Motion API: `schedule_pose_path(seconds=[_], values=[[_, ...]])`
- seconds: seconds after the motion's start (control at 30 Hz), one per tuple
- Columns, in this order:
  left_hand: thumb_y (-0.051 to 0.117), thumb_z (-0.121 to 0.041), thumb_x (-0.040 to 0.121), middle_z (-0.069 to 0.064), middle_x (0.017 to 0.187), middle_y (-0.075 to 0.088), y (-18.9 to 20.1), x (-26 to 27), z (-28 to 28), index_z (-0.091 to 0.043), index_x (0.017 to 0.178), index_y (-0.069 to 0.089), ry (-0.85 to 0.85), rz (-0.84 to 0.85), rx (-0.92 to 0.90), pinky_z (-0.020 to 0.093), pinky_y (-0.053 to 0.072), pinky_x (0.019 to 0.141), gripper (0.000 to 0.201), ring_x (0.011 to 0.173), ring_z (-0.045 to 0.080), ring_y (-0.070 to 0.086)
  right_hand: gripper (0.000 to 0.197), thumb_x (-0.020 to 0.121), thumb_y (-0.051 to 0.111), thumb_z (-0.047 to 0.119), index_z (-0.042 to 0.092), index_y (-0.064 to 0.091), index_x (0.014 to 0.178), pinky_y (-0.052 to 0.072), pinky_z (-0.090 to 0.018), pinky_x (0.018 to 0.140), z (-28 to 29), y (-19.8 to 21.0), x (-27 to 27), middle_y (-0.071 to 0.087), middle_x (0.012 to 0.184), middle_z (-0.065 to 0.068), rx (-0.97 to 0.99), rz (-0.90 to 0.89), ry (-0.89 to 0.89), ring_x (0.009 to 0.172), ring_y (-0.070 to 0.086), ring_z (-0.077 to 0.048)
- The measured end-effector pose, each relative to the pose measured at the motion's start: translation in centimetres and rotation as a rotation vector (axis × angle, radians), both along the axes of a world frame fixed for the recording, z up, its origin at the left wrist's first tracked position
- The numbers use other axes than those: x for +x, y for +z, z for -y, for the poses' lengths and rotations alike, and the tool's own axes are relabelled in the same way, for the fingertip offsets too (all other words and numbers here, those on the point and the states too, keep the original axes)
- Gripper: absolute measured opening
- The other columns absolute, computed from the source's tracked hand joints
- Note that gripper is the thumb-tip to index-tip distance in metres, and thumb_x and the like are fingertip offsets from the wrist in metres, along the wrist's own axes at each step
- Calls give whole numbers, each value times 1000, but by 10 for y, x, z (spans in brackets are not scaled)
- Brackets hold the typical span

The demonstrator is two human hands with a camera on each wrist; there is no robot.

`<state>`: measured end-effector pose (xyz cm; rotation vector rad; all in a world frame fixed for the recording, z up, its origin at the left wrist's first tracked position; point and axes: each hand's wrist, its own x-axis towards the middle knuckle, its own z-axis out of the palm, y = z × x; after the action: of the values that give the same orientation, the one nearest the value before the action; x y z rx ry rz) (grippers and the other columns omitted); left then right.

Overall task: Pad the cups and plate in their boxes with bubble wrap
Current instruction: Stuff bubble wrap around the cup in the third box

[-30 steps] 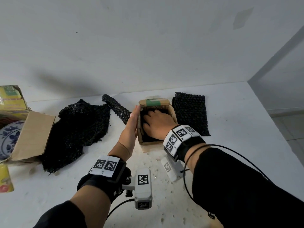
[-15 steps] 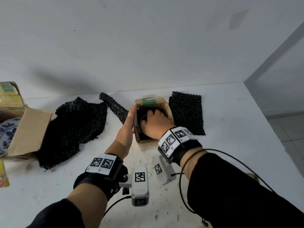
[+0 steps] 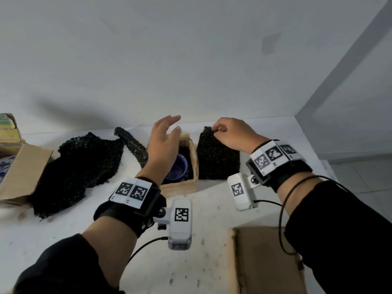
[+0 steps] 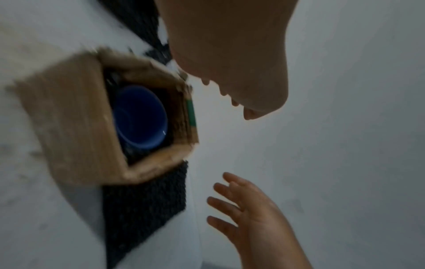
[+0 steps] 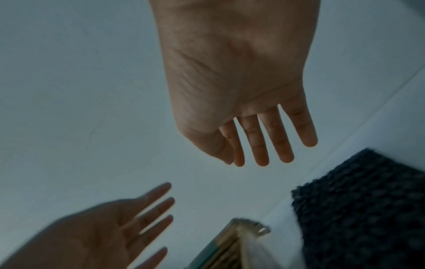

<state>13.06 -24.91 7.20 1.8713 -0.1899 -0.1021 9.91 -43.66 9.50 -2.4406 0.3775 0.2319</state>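
Left hand open, fingers straight, raised over a small cardboard box. Right hand is at the far corner of a black bubble wrap sheet just right of the box; the head view suggests a fingertip pinch, the wrist views show straight fingers clear of it, so its grip cannot be told. A blue cup sits upright in the box with black wrap around it. Further left on the white table lie a rolled strip, a heap of wrap and a larger box holding a patterned plate
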Motion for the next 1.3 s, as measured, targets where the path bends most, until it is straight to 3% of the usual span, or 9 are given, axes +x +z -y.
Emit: schedule_pose_path(seconds=[0.17, 0.33, 0.47, 0.6, 0.67, 0.9, 0.97, 1.17, 1.3], values=[[52, -23, 93, -9, 132, 49, -3, -7, 75, -28, 125, 54, -180, -63, 71, 26, 33, 101, 32, 120, 5, 41, 23, 91, 49, 18, 9, 59, 109, 45, -28, 68, 56, -21, -16, 59, 104, -8, 58, -199, -143, 90, 57, -23], [53, -25, 91, 5, 138, 46, -46, -9, 115, -19, 137, 43, -176, -256, 320, 28, 38, 99, 47, 123, 22, 47, 37, 90, 54, 21, 8, 47, 124, 52, -45, 90, 77, -60, -25, 55, 118, -14, 219, -421, -255, 102, 60, -31], [48, -27, 90, 6, 136, 34, -81, -9, 124, -22, 145, 24, -115, -413, 496, 38, 29, 109, 60, 131, 28, 33, 57, 86, 59, 23, 5, 34, 133, 51, -46, 91, 79, -94, -23, 49, 113, -11, 294, -436, -338, 103, 58, -30], [47, -28, 87, 17, 144, 24, -99, -14, 131, -22, 145, 19, -1, -438, 599, 49, 23, 112, 64, 135, 33, 23, 43, 81, 63, 20, -4, 51, 114, 55, -49, 81, 80, -111, -13, 61, 92, -14, 457, -355, -524, 81, 63, -29], [51, -24, 86, 17, 141, 28, -98, -15, 134, -19, 144, 18, 17, -434, 614, 47, 26, 111, 67, 132, 33, 26, 35, 81, 65, 20, -1, 58, 107, 55, -48, 83, 81, -114, -8, 66, 97, -16, 520, -337, -570, 86, 66, -30], [54, -11, 81, 9, 131, 45, -91, -11, 139, -26, 145, 5, 106, -644, 300, 35, 43, 93, 82, 114, 28, 49, 39, 85, 64, 29, 6, 59, 116, 50, -41, 93, 88, -112, -3, 63, 110, -11, 566, -419, -548, 99, 61, -28], [54, -10, 83, 7, 120, 50, -83, -11, 141, -22, 145, 11, 96, -617, 244, 34, 45, 86, 75, 104, 26, 52, 39, 83, 66, 27, 5, 60, 115, 51, -42, 92, 90, -107, -4, 64, 109, -11, 554, -395, -564, 97, 62, -28], [45, -26, 94, 4, 112, 56, -49, -11, 134, -21, 140, 29, 99, -487, 149, 35, 48, 86, 49, 95, 20, 54, 19, 83, 67, 16, 5, 64, 99, 53, -40, 88, 99, -72, -11, 68, 104, -13, 633, -246, -580, 93, 65, -27], [45, -22, 95, -4, 95, 58, -26, -6, 111, -21, 138, 34, 104, -334, 170, 29, 46, 72, 44, 80, 12, 56, 3, 86, 64, 10, 10, 62, 89, 52, -36, 85, 91, -38, -15, 67, 106, -11, 709, -138, -531, 98, 64, -26]])
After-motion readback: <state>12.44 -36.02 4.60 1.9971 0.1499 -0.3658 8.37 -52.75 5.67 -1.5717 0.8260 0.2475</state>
